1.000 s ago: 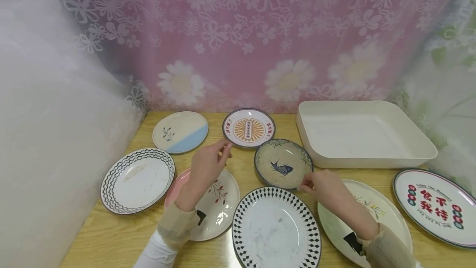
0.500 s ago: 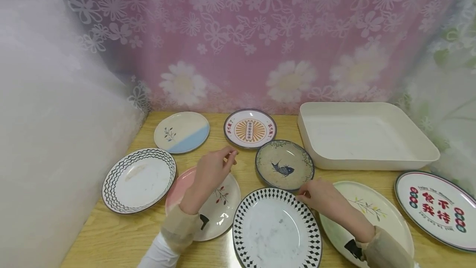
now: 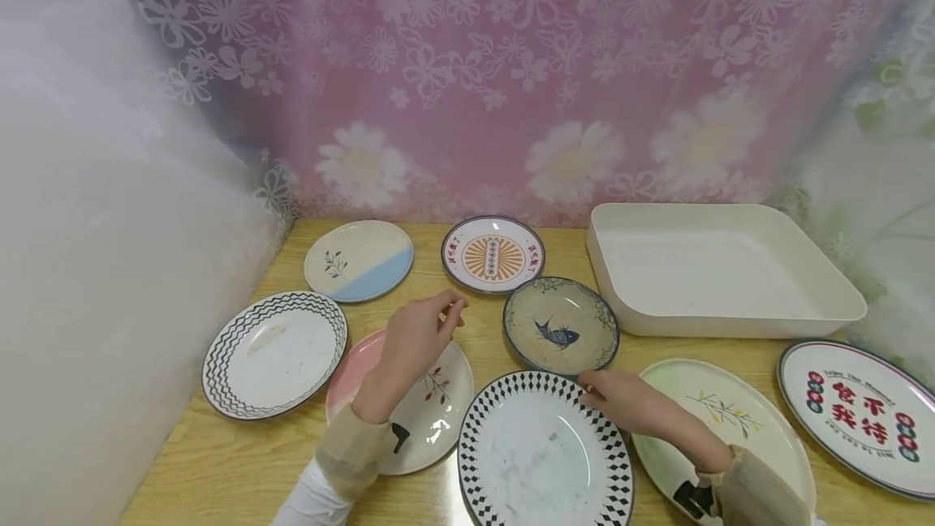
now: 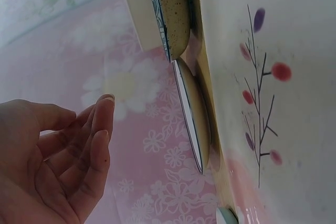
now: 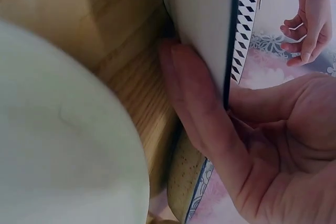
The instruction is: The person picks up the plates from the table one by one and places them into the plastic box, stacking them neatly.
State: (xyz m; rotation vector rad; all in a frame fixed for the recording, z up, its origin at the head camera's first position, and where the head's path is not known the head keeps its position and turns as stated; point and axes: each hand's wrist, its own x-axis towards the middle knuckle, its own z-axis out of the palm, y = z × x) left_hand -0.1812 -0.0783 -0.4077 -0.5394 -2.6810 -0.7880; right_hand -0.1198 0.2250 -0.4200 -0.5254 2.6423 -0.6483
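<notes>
My right hand [image 3: 630,403] grips the upper right rim of an oval white plate with a black diamond border [image 3: 544,461]. In the right wrist view, its fingers [image 5: 197,85] lie under that plate's rim and the thumb is on the other side. Close by, just beyond the rim, is a beige plate with a blue fish [image 3: 558,335]. My left hand [image 3: 418,347] hovers over a pink and white plate with a red-berry sprig [image 3: 431,420]. Its fingers are loosely bent and hold nothing, as the left wrist view shows.
A deep white rectangular tray [image 3: 723,325] stands at the back right. Around lie a sunburst plate [image 3: 493,256], a cream and blue plate [image 3: 358,260], a wavy-rimmed dish [image 3: 273,355], a green plate [image 3: 760,428] and a red-lettered plate [image 3: 862,420]. A floral curtain [image 3: 467,104] hangs behind.
My right hand has moved from beside the fish plate down to the diamond-border plate and taken hold of its rim. My left hand has shifted slightly to the right and stays raised.
</notes>
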